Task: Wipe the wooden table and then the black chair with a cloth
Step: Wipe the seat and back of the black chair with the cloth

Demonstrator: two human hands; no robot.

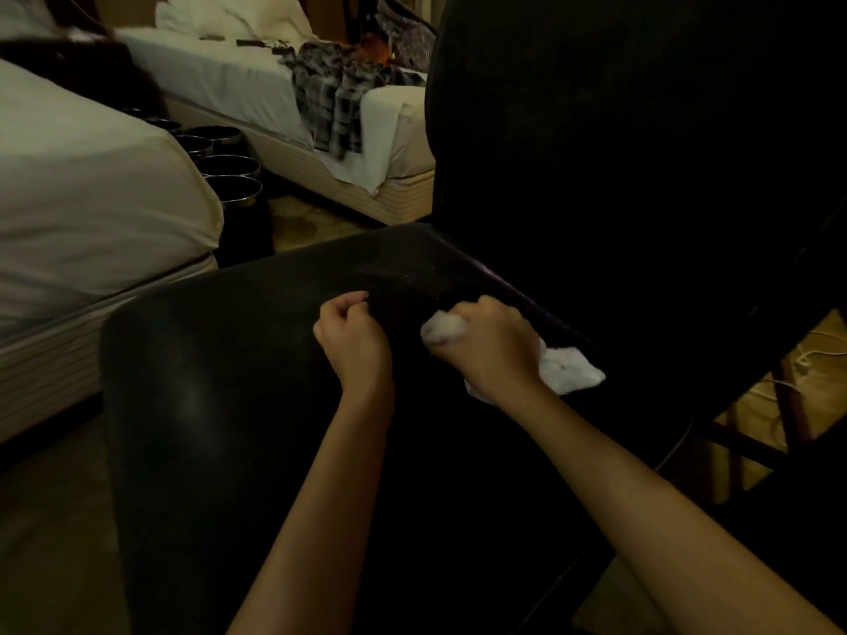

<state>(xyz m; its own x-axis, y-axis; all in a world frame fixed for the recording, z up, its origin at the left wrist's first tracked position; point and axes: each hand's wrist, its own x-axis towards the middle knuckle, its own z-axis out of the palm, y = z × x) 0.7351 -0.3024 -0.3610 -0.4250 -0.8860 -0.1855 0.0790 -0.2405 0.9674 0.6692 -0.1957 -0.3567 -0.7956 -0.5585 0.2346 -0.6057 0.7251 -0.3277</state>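
**A:** So where's the job at? Left to right: the left hand (353,341) has its fingers curled, holding nothing, down by the black chair (256,359) seat.

**B:** Right hand (486,341) is gripping the bunched white cloth (566,371) at the seat's far right, by the backrest.

**A:** So we're on the chair part (table's out of frame, can't confirm it's wiped). I'd guess most of the seat is left.

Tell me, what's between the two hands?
Only bare black chair seat lies between the left hand and the right hand gripping the cloth, in the head view.
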